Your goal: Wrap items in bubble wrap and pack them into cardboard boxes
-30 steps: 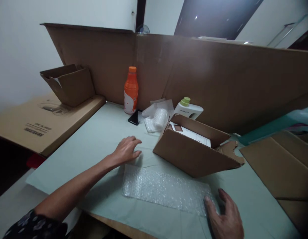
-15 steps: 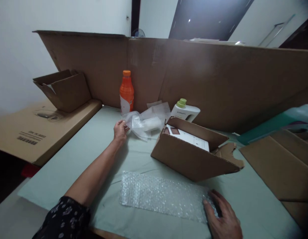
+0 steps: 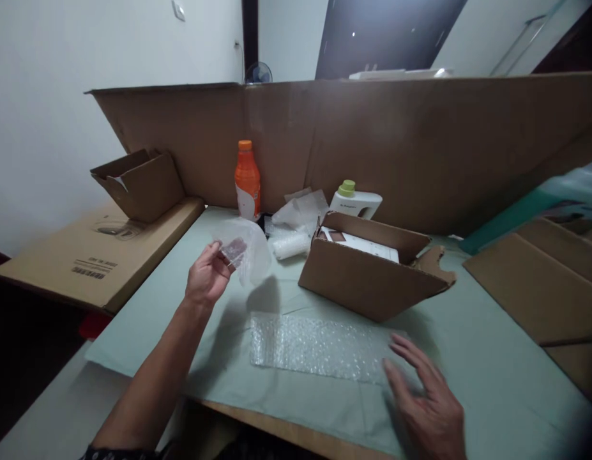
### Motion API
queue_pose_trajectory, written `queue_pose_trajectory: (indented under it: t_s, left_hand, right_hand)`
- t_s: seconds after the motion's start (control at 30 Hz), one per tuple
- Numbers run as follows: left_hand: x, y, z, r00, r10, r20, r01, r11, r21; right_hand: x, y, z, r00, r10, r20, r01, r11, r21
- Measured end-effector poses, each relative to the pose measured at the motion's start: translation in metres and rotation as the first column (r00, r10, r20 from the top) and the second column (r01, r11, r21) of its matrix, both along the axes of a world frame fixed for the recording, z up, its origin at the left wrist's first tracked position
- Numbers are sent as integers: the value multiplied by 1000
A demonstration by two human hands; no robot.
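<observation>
My left hand (image 3: 209,271) pinches the edge of a clear plastic sheet (image 3: 255,252), lifted above the table. At the right end of a flat strip of bubble wrap (image 3: 319,348), my right hand (image 3: 427,396) is spread with its fingers apart; whether a fingertip touches the strip I cannot tell. Beyond the strip stands an open cardboard box (image 3: 363,281), tilted, with a white printed carton (image 3: 367,246) inside. A small white roll (image 3: 290,245) lies left of the box, beside more crumpled clear plastic (image 3: 303,207).
An orange bottle (image 3: 248,182) and a white bottle with a green cap (image 3: 356,201) stand at the back before a tall cardboard wall (image 3: 396,140). At left, a small open box (image 3: 145,185) rests on a large flat carton (image 3: 133,255). More cardboard (image 3: 525,281) is at right.
My left hand has lifted the clear plastic sheet off the pile and drawn it nearer. My right hand has loosened from the bubble wrap's end, fingers now spread. The camera view has shifted slightly.
</observation>
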State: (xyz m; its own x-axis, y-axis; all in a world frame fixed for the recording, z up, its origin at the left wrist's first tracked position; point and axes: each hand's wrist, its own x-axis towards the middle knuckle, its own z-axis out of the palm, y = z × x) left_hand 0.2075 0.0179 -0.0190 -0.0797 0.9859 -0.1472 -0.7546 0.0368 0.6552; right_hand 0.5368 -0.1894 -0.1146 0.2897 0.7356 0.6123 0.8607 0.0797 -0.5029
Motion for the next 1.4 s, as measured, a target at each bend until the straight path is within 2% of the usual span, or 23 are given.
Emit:
queue_pose_trajectory:
  t_s: [0.07, 0.13, 0.17, 0.23, 0.33, 0.47, 0.53, 0.6, 0.67, 0.73, 0.77, 0.83, 0.9, 0.97, 1.0, 1.03, 1.07, 1.13, 1.17, 1.2, 1.23, 1.27, 1.4]
  left_hand:
    - [13, -33, -1, 993, -44, -108, 51, 997, 61]
    - [28, -66, -5, 975, -83, -208, 104, 991, 89]
    - [35, -81, -8, 965, -107, -239, 132, 987, 90]
    - [44, -106, -14, 947, -162, -278, 190, 979, 75]
    - [41, -127, -20, 917, -187, -351, 214, 976, 39]
    - [22, -135, -29, 863, -110, -493, 151, 988, 44]
    - [19, -139, -36, 792, -142, -593, 234, 969, 80]
    - [21, -142, -44, 683, -208, -700, 371, 925, 86]
    - [26, -141, -50, 618, -216, -756, 389, 919, 55]
    - [26, -129, -52, 638, -103, -763, 232, 971, 63]
    - [24, -118, -50, 649, -14, -760, 130, 987, 93]
    - [18, -87, -43, 631, 204, -748, -66, 975, 211]
    - [14, -49, -35, 570, 424, -703, -227, 905, 361]
    - [18, -11, -31, 497, 572, -652, -322, 820, 473]
    - [23, 6, -32, 457, 596, -660, -303, 802, 514]
    - [30, 21, -34, 408, 576, -708, -217, 815, 538]
    - [38, 33, -37, 332, 515, -790, -62, 848, 526]
    - [54, 52, -44, 97, 342, -935, 304, 884, 355]
    - [61, 60, -46, -18, 274, -962, 433, 869, 239]
    - [68, 67, -47, -97, 233, -968, 503, 850, 155]
    - [74, 76, -47, -134, 219, -966, 526, 842, 118]
    - [80, 85, -44, -139, 224, -965, 518, 847, 122]
    - [115, 137, -28, -114, 262, -958, 420, 887, 193]
  right_hand:
    - [-43, 2, 12, 977, 210, -32, -210, 977, -25]
    - [-87, 9, 20, 923, 374, -92, -381, 921, -76]
    - [-105, 14, 22, 903, 407, -142, -420, 904, -80]
    - [-130, 24, 23, 883, 387, -265, -413, 910, -45]
    - [-135, 32, 23, 835, 297, -463, -333, 943, 6]
    - [-121, 27, 28, 714, 319, -624, -424, 906, -21]
    - [-120, 25, 33, 674, 336, -658, -465, 885, -24]
    - [-123, 23, 39, 656, 423, -625, -563, 826, -32]
    - [-124, 24, 42, 632, 565, -530, -704, 705, -88]
    - [-117, 27, 43, 607, 662, -439, -780, 602, -170]
    - [-110, 30, 42, 614, 671, -415, -781, 593, -198]
    - [-91, 38, 35, 676, 615, -407, -727, 649, -226]
    - [-70, 48, 23, 767, 494, -410, -615, 747, -253]
    - [-52, 56, 9, 830, 383, -405, -512, 811, -282]
    - [-46, 59, 3, 847, 350, -399, -479, 828, -290]
    - [-42, 61, -2, 858, 333, -391, -458, 840, -290]
    - [-40, 62, -6, 866, 326, -380, -445, 848, -286]
    - [-39, 62, -13, 876, 334, -348, -432, 864, -259]
    - [-39, 61, -15, 880, 345, -327, -431, 869, -244]
    - [-40, 60, -16, 883, 357, -305, -432, 872, -230]
    - [-40, 59, -18, 886, 369, -282, -434, 873, -221]
    - [-40, 59, -19, 887, 382, -258, -439, 872, -217]
    - [-37, 61, -26, 894, 421, -157, -446, 873, -199]
